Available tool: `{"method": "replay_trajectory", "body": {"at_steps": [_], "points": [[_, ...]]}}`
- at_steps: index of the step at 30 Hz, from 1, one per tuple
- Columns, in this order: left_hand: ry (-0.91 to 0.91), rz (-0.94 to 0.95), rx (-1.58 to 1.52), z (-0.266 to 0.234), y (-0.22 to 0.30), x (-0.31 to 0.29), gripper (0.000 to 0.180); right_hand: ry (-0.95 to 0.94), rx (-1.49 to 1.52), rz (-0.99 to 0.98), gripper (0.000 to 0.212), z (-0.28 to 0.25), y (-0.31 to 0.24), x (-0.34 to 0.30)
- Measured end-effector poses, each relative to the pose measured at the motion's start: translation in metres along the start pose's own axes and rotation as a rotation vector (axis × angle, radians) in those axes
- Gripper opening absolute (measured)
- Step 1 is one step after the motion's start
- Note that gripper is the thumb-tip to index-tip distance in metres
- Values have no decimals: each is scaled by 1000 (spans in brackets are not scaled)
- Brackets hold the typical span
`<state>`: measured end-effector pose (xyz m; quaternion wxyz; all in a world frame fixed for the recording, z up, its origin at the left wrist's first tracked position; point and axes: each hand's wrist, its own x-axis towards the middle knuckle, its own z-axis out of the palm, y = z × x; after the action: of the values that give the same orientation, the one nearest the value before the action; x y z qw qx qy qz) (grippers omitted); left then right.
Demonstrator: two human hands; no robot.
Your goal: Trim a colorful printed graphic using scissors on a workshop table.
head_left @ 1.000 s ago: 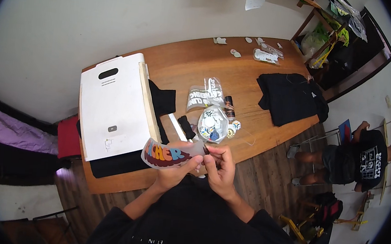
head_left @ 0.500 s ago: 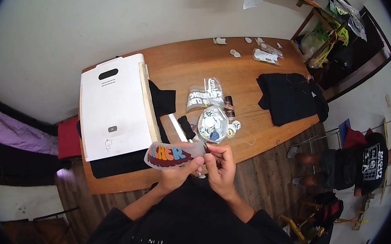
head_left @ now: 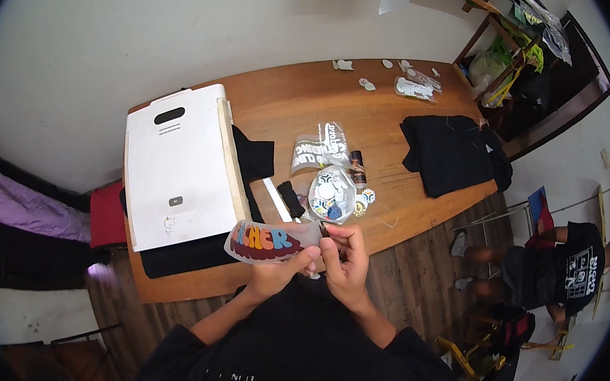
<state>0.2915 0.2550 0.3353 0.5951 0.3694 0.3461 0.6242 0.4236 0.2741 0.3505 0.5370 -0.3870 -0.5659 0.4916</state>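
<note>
My left hand [head_left: 284, 271] is closed on a translucent transfer film [head_left: 271, 241] printed with colourful bubble letters over a dark red shape. The film sticks out to the left of my fingers, tilted up above the table's front edge. At its right end my right hand [head_left: 346, 262] is closed, thumb and fingers pinched together. A small dark pointed thing [head_left: 324, 229] shows between those fingertips; its kind is too small to make out. Just beyond my hands stands a clear round container [head_left: 332, 197] of round printed patches.
A white heat press [head_left: 176, 156] stands on the wooden table [head_left: 292, 90] at left, with black fabric [head_left: 188, 259] under it. Beyond the container lie a white-printed film [head_left: 321, 148] and a dark can [head_left: 358, 168]. Folded black shirts [head_left: 448, 154] lie at right; another person [head_left: 555, 262] is on the floor side.
My hands and the film stay nearly in place, with only slight shifts of the film. The other person at the right has shifted, and an arm now shows by the red and blue things.
</note>
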Motion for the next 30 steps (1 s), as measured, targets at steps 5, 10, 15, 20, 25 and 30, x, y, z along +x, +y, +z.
{"method": "replay_trajectory", "body": {"at_steps": [5,10,15,20,25,30], "points": [[-52,-19,91,-2,3,1,38,1,-1,-7,16,-2,3,1],[-17,-52,54,1,3,1,38,-10,4,-7,17,-3,5,1],[-32,-60,66,0,0,0,38,2,13,2,17,-2,4,2],[-34,-69,58,0,0,1,38,10,-11,0,17,-3,3,5],[-31,-93,58,0,-1,3,39,7,-27,-7,17,-4,5,9],[-103,-176,114,-4,-8,3,35,61,28,19,15,-8,3,16]]}}
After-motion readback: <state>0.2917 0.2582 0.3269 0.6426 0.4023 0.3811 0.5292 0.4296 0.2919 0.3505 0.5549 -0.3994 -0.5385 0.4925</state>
